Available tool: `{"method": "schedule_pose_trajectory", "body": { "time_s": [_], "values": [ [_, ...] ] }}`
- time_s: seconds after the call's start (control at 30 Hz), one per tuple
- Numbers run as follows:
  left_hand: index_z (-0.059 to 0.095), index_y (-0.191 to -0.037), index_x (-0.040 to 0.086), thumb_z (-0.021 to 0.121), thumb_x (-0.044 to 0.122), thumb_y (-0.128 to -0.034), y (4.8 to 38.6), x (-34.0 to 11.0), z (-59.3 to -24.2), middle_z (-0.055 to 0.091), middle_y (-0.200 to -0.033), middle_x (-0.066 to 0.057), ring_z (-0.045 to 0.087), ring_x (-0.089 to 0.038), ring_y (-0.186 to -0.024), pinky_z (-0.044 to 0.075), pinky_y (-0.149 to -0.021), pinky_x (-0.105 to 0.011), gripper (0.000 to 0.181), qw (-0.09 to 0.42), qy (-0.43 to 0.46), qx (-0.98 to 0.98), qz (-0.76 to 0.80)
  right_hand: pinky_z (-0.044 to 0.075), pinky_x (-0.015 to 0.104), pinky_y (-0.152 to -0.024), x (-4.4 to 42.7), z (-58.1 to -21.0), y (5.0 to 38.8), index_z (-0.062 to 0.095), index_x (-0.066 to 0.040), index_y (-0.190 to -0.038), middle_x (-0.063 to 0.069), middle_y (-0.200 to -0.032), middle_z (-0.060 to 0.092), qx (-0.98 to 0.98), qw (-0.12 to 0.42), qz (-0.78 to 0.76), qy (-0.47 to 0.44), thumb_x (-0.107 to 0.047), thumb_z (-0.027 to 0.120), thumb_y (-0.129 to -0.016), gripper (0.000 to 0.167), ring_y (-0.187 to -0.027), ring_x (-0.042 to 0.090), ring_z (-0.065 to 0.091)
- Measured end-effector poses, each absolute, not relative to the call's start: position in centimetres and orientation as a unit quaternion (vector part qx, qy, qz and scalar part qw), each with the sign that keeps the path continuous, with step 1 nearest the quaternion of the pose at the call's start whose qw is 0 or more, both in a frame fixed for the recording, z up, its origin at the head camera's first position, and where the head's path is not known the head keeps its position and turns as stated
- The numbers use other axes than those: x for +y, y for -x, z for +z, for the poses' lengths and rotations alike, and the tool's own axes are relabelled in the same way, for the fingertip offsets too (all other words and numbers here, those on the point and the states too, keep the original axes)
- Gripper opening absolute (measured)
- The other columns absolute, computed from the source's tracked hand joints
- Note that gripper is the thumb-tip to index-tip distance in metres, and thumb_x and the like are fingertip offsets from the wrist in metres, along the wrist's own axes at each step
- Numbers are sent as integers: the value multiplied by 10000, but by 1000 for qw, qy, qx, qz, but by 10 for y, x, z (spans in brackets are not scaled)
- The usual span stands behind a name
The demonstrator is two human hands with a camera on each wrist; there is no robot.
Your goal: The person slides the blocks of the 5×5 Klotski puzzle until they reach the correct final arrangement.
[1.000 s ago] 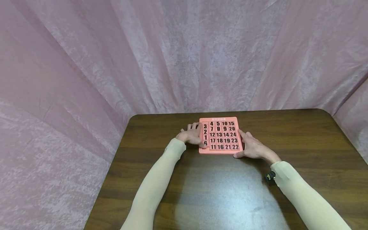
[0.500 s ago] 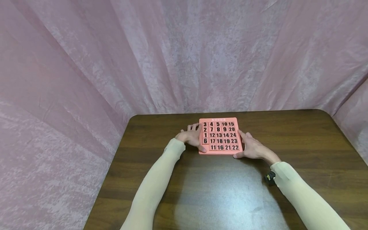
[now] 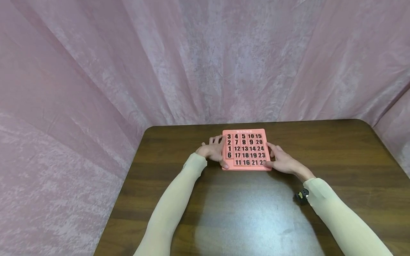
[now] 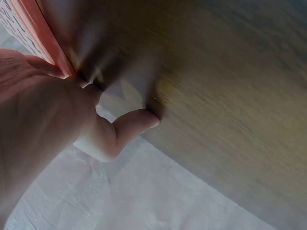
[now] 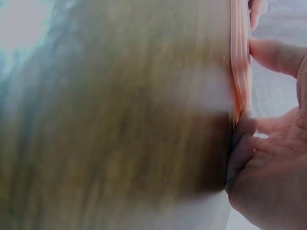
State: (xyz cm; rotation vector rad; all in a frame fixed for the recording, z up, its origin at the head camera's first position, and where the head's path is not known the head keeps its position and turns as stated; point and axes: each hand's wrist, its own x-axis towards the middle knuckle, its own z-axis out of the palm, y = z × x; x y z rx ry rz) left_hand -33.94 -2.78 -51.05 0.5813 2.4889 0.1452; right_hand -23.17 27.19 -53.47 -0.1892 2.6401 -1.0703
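A pink sliding number puzzle point(image 3: 245, 149) lies flat on the table, its tiles bearing black numbers. The bottom-left slot holds no tile; 6 sits above it and 11 to its right. My left hand point(image 3: 215, 150) holds the frame's left side, thumb at the near corner and a finger along the far part; in the left wrist view that hand point(image 4: 48, 115) has one finger bent down to the wood. With its thumb over the 22 tile point(image 3: 262, 162), my right hand point(image 3: 282, 161) grips the right side. The right wrist view has its lower fingers point(image 5: 242, 153) curled against the puzzle's edge.
The brown wooden table point(image 3: 179, 177) ends a short way beyond the puzzle. Pink curtains point(image 3: 205, 71) hang behind it and along the left. A small black device point(image 3: 302, 195) is at the right cuff.
The left column of tiles has slid away from me into line, and the left thumb has moved off the 6 to the corner. The right thumb has moved from the near-right corner onto the 22.
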Motion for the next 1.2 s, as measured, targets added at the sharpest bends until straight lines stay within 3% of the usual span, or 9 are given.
{"method": "schedule_pose_trajectory", "body": {
  "time_s": [0.1, 0.3, 0.5, 0.67, 0.77, 0.9, 1.07, 1.2],
  "values": [
    [-30, -1780, 190, 937, 520, -817, 338, -29, -509, -2, -1861, -84, 109, -369, -1693, 210, -1301, -743, 1404, 281, -222, 932, 64, 406, 336, -822, 273, -535, 232, 167, 84, -1707, 209, -1179, 513, 914, 142, -373, 71, -240, 745, -989, 977, -963, 266, 535],
    [-80, -1775, 225, 930, 537, -819, 341, -27, -515, -32, -1864, -46, 86, -338, -1700, 192, -1319, -712, 1426, 292, -208, 932, 48, 369, 327, -796, 276, -537, 231, 144, 83, -1713, 186, -1187, 450, 896, 156, -409, 77, -115, 663, -1012, 895, -943, 238, 459],
    [-123, -1767, 238, 936, 530, -812, 347, -26, -519, -53, -1864, -44, 73, -358, -1703, 177, -1317, -734, 1456, 303, -205, 929, 51, 406, 339, -807, 273, -535, 230, 160, 71, -1713, 193, -1171, 499, 909, 143, -384, 72, -219, 726, -1027, 935, -918, 231, 508],
    [-137, -1764, 251, 935, 549, -803, 348, -27, -519, -56, -1863, -38, 64, -355, -1702, 173, -1318, -730, 1470, 309, -201, 928, 49, 504, 533, -975, 266, -536, 230, 181, 88, -1698, 274, -1299, 532, 926, 130, -349, 62, -324, 758, -1020, 981, -1089, 346, 607],
    [-133, -1765, 246, 934, 552, -804, 346, -28, -518, -50, -1862, -44, 62, -354, -1704, 175, -1322, -723, 1468, 307, -202, 929, 47, 473, 667, -1090, 261, -537, 231, 182, 78, -1699, 339, -1466, 488, 937, 128, -322, 54, -393, 753, -1013, 1009, -1263, 458, 600],
    [-134, -1765, 228, 941, 543, -799, 342, -31, -514, -56, -1861, -58, 45, -350, -1706, 161, -1324, -735, 1480, 305, -208, 928, 47, 425, 723, -1141, 257, -536, 231, 179, 77, -1697, 376, -1556, 435, 944, 126, -302, 51, -419, 743, -1009, 1020, -1376, 537, 539],
    [-99, -1771, 187, 960, 538, -782, 337, -35, -509, -35, -1860, -78, 60, -353, -1702, 175, -1318, -739, 1491, 296, -221, 928, 57, 440, 714, -1123, 256, -536, 231, 185, 73, -1698, 375, -1546, 442, 944, 125, -301, 53, -442, 745, -1014, 1023, -1361, 529, 552],
    [-86, -1773, 192, 974, 526, -770, 336, -37, -508, -38, -1859, -75, 46, -348, -1702, 142, -1322, -748, 1498, 294, -222, 926, 78, 516, 600, -991, 259, -537, 234, 211, 90, -1677, 332, -1381, 539, 935, 122, -329, 52, -397, 714, -1032, 951, -1162, 427, 637]
  ]
}}
